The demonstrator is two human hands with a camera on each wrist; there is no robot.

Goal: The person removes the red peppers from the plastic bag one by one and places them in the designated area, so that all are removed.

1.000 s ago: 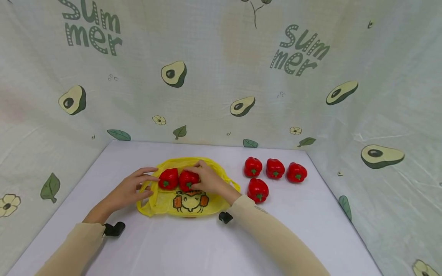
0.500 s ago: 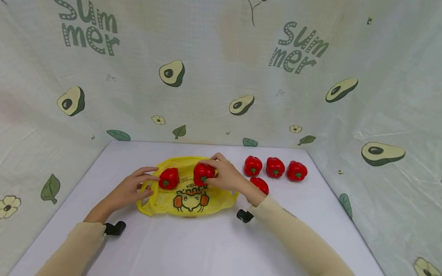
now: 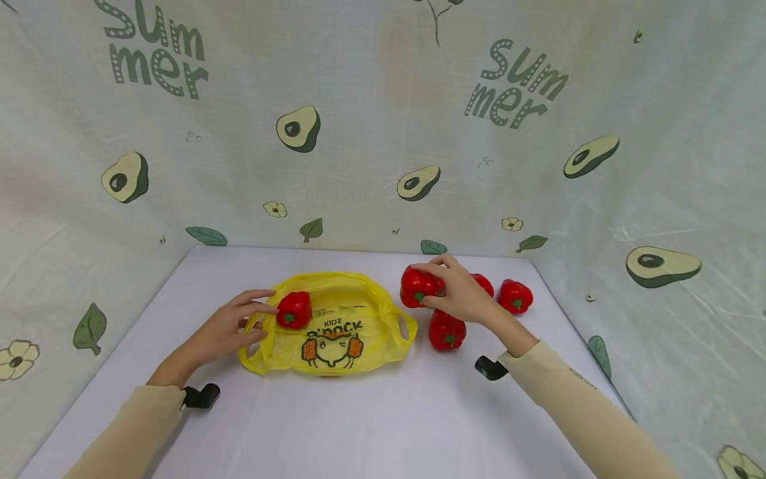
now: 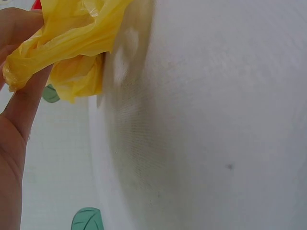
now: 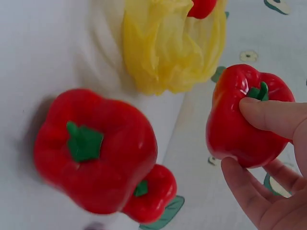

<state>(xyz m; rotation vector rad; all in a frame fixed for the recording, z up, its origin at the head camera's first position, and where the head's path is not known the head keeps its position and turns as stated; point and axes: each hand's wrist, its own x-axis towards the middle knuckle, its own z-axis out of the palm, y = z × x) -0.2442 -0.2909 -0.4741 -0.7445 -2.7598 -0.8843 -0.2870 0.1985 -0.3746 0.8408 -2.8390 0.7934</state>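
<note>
A yellow plastic bag (image 3: 353, 319) with a printed cartoon lies spread on the table, its mouth open. One red bell pepper (image 3: 294, 310) sits in its left part. My left hand (image 3: 224, 329) holds the bag's left edge by the handle; the left wrist view has the yellow film (image 4: 79, 36) between fingers and thumb. To the right of the bag, my right hand (image 3: 461, 293) grips another red bell pepper (image 5: 249, 120), its thumb beside the green stem. This pepper is held above the table, next to the loose peppers.
Several red bell peppers stand right of the bag: a front one (image 3: 447, 330), a far-right one (image 3: 514, 296), and others partly hidden behind my right hand. A patterned cloth (image 3: 359, 133) hangs behind the white table (image 3: 359, 426) and along its sides.
My right hand has lifted a bell pepper out of the bag and carried it right, to the loose peppers. The left hand stays at the bag's left edge.
</note>
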